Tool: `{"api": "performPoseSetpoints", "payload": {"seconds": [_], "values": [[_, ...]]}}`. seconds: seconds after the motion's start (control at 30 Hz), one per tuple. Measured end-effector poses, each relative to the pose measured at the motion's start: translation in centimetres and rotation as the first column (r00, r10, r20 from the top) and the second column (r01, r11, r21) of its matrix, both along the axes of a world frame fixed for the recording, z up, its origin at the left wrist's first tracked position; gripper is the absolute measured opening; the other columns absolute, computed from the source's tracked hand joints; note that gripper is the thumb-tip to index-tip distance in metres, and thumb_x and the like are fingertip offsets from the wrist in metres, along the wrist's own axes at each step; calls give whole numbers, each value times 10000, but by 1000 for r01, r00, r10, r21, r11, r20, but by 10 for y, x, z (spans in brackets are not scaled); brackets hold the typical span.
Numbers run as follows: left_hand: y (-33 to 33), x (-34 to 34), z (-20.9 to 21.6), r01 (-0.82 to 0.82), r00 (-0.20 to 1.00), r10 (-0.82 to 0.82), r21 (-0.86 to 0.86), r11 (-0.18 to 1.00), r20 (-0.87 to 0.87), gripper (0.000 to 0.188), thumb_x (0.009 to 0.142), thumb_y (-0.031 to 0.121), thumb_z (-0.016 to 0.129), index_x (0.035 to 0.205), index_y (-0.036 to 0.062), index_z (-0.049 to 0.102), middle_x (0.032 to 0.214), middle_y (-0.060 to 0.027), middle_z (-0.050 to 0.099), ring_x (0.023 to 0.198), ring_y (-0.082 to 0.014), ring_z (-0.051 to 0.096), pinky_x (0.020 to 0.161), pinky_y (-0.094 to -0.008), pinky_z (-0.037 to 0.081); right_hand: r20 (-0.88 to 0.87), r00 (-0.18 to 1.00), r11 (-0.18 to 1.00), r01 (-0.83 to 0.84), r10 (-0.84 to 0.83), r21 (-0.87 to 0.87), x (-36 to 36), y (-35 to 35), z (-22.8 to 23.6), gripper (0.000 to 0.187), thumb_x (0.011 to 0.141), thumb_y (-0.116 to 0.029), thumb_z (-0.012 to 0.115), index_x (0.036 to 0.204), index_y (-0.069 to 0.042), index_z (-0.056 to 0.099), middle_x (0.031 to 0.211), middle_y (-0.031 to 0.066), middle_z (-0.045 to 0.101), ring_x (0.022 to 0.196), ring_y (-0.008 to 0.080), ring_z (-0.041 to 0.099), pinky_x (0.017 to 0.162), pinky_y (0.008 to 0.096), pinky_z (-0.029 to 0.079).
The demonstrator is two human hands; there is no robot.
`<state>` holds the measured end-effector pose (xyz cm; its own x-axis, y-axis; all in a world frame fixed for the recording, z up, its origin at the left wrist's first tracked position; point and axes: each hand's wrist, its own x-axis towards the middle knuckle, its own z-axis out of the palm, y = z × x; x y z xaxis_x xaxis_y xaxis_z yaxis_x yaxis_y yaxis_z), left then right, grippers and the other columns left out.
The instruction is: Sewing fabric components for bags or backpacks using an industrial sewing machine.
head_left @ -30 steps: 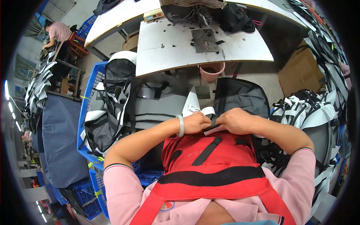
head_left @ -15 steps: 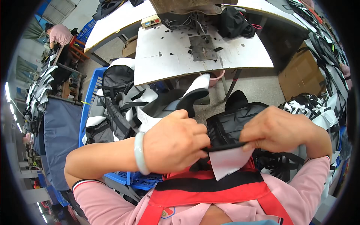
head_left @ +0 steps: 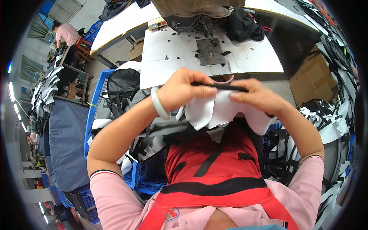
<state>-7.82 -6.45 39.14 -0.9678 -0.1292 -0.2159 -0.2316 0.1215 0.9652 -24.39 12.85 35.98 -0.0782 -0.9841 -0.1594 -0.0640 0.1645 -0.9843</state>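
My left hand (head_left: pixel 183 91), with a pale bangle on its wrist, pinches one end of a black edge strip (head_left: pixel 226 87). The other end of the strip is between the thumb and fingers of my right hand (head_left: pixel 257 95). From the strip hangs a sewn fabric piece (head_left: pixel 220 109) with white panels, over my red apron (head_left: pixel 209 153). Its lower left part is dark and grey and partly smeared by motion. Both hands are raised just before the near edge of the white sewing table (head_left: pixel 161 73).
A blue crate (head_left: pixel 96 99) at the left holds black, grey and white bag pieces. The sewing machine (head_left: pixel 199 19) stands ahead. Black and white strips (head_left: pixel 322 115) pile up at the right, near a cardboard box (head_left: pixel 314 80). Another person (head_left: pixel 67 35) works at far left.
Both hands have lifted away from my body toward the table, carrying the fabric piece. More of its white side now shows, and its black mesh part is out of sight.
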Motion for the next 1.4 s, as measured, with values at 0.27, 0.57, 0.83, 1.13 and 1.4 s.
{"api": "performPoseSetpoints", "payload": {"seconds": [0.27,0.57,0.83,1.13,1.4], "values": [[-30,-54,-2,71,997,-71,-7,997,-18,174,886,156,659,962,1,678,851,-14,665,782,-93,584,747,-247,471,-65,986,985,160,-156,62,-46,-22,21,340,885,-309,675,1023,1,650,867,-15,622,829,63,534,783,229,431],[-58,-92,-23,-136,990,138,-73,988,26,218,883,180,658,1007,3,683,892,-37,675,816,-109,604,775,-236,464,-136,966,969,233,-221,83,-86,-63,-1,419,872,-331,679,1099,19,643,937,30,661,858,91,582,823,253,442],[-81,-113,-40,-205,978,204,17,979,31,237,889,183,660,1048,8,665,883,-31,669,771,-100,602,699,-239,474,-159,961,958,250,-227,141,-110,-88,-12,619,813,-393,724,1228,48,593,1103,130,649,1058,192,561,975,299,366],[-86,-124,-42,-254,967,255,7,967,-20,288,876,157,665,1099,-24,653,950,-54,677,822,-110,609,744,-238,473,-336,882,920,381,-331,92,-120,-100,-17,785,803,-426,732,1332,89,467,1249,187,567,1175,234,508,1033,312,332],[-107,-113,-46,-302,941,318,145,942,-111,274,920,152,610,1138,-13,622,991,-22,665,868,-86,612,788,-225,477,-350,865,921,389,-360,14,-124,-80,-9,733,818,-439,697,1343,31,493,1286,189,558,1226,280,496,1074,340,304]]}}
